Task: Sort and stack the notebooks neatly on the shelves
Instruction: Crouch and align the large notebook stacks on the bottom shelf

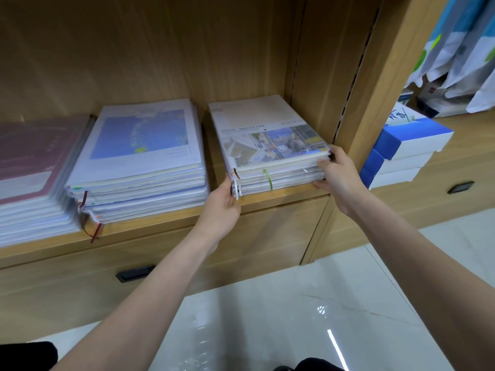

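Three stacks of notebooks lie on a wooden shelf (281, 195). The right stack (267, 135) has a street photo on its top cover. My left hand (223, 203) holds that stack's front left corner, thumb against its side. My right hand (338, 174) grips its front right corner, fingers wrapped round the edge. The middle stack (144, 153) carries a blue map cover and sits apart from the right stack. A stack with dark red covers (34, 167) lies at the far left.
The shelf's upright wooden wall (316, 76) stands close to the right stack. Drawers with black handles (135, 273) sit below the shelf. Blue and white boxes (404, 153) are piled in the bay to the right. Glossy tiled floor (294, 317) lies below.
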`<state>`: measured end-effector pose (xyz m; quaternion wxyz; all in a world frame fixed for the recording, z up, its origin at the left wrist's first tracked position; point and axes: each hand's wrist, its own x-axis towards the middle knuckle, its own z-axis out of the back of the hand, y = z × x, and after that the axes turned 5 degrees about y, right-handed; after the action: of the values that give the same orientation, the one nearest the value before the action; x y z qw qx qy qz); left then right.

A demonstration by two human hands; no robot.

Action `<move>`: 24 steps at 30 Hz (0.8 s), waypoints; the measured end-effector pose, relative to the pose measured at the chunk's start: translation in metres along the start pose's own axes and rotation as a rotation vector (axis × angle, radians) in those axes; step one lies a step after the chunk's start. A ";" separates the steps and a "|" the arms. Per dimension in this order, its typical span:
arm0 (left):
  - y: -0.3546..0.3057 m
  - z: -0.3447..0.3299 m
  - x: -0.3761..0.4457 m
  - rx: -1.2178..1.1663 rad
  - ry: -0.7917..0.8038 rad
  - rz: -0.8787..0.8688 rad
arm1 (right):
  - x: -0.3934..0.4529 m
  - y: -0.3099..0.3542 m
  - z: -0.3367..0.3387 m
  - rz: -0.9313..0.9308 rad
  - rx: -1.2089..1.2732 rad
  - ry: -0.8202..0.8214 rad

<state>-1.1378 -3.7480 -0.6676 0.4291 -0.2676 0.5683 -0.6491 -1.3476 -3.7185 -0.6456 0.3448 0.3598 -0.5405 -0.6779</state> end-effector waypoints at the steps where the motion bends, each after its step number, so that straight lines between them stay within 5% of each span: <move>1: 0.001 0.001 0.001 0.001 0.002 0.004 | -0.001 0.000 0.000 0.001 -0.009 0.000; 13: -0.006 0.005 -0.001 -0.101 -0.019 -0.057 | -0.018 0.007 0.002 -0.018 0.230 0.007; 24: -0.012 -0.007 0.001 -0.054 -0.010 -0.026 | -0.032 0.001 -0.003 0.039 0.014 0.056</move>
<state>-1.1468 -3.7452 -0.6580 0.4160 -0.2897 0.5801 -0.6375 -1.3293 -3.6930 -0.6410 0.3703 0.3706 -0.5421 -0.6569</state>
